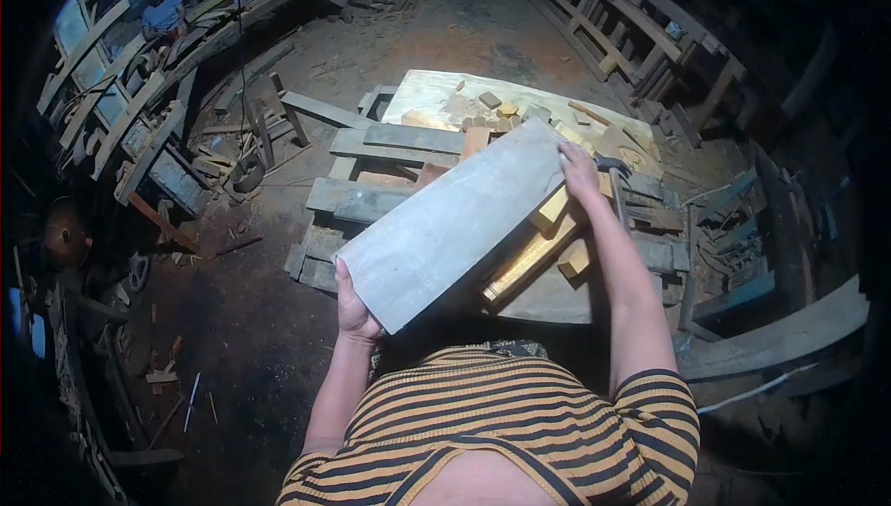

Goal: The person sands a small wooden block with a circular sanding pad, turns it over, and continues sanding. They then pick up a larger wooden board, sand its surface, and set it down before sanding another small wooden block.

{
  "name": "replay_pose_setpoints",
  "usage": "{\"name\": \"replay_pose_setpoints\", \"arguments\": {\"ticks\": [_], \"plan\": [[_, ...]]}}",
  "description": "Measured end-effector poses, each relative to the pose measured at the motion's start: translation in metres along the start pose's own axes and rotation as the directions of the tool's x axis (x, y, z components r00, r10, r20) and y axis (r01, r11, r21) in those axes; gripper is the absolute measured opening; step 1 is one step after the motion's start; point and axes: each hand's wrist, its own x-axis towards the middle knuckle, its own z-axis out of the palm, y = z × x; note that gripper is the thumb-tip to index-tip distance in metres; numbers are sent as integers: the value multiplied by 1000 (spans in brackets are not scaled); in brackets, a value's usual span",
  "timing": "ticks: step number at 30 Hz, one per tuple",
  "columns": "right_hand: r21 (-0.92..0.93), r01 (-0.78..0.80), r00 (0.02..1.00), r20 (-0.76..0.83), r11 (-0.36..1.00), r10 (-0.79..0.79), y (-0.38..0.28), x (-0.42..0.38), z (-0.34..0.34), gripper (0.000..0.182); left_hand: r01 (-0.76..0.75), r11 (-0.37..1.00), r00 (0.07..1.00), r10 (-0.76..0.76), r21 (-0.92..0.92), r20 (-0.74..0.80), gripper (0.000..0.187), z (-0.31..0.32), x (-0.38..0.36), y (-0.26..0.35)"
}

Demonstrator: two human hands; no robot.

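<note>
Pale flat rectangular wooden board is gripped in both my bare hands, slanting above the grey slatted wooden bench: my left hand grasps its near end, my right hand its far edge. A slack grip at either end could drop it onto the yellowish wooden blocks. I can make out no container for certain.

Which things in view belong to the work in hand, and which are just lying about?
Seemingly in use:
- grey board, held near opposite ends by the left hand and right hand
- slatted table below it

Apparently lying about:
- small yellow block
- white stick on the floor
- curved timber at right
</note>
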Motion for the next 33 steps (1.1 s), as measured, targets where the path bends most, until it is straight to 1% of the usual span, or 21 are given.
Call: {"name": "replay_pose_setpoints", "arguments": {"ticks": [2,4,5,6,7,8,9,10,12,13,15,16,18,19,20,24,25,27,29,31,33], "plan": [[-164,-229,971,-113,959,213,8,10,12,34,-23,1000,1000,23,12,0,78,-2,1,0],[244,-387,922,102,889,373,-70,10,4,34,-38,999,999,39,25,-6,81,-1,0,-1],[202,-197,978,110,959,177,-106,1,12,30,-60,998,997,61,27,-42,84,1,-1,-2],[365,-126,980,189,922,59,-150,-12,18,29,-78,997,994,80,30,-79,86,2,-1,-3],[333,107,957,222,937,-188,-184,-30,39,30,-74,997,994,76,32,-81,86,1,-1,-3],[304,273,854,360,913,-376,-238,-49,22,32,-72,997,992,70,-21,-104,88,0,-1,-5],[409,479,772,224,777,-594,-261,-74,43,36,-71,995,990,62,-74,-126,89,-2,-1,-8],[478,480,633,392,735,-668,-305,-80,4,36,-67,995,990,57,-72,-127,89,-14,0,-11],[611,505,633,216,609,-743,-334,-103,2,35,3,936,960,96,-351,263,92,-29,2,-11],[614,503,635,214,608,-742,-330,-99,4,35,3,937,961,94,-348,260,92,-25,1,-10],[568,569,567,253,594,-784,-307,-74,9,34,-49,975,995,28,-215,-97,87,-7,-1,-9],[526,458,607,403,716,-685,-288,-53,5,33,-31,977,997,16,-212,-73,86,-3,-2,-8],[433,369,823,259,823,-505,-219,-18,31,31,-35,979,998,21,-203,-67,86,-6,-1,-8],[446,40,907,359,894,-220,-204,1,6,31,-33,980,998,20,-195,-65,85,-8,-1,-9],[340,23,946,297,940,-131,-148,26,29,32,-50,985,995,35,-165,-90,84,-11,-1,-10],[-115,-108,988,103,988,120,-22,73,23,36,-41,985,996,28,-166,-81,82,-5,-2,-11],[-110,-95,990,97,989,106,-20,78,19,36,-43,986,996,29,-163,-82,82,-5,-2,-12],[-88,-333,926,156,939,343,-23,82,16,38,-57,986,996,45,-158,-78,81,-7,-2,-10],[-95,-341,926,138,935,352,-29,79,21,37,-47,982,996,33,-181,-80,80,-10,-1,-13],[-130,-141,984,86,981,153,-49,64,29,37,-42,988,996,30,-151,-78,81,-13,-2,-13],[184,-132,980,168,974,101,-97,44,31,37,-25,992,997,15,-124,-80,81,-12,-2,-14]]}}
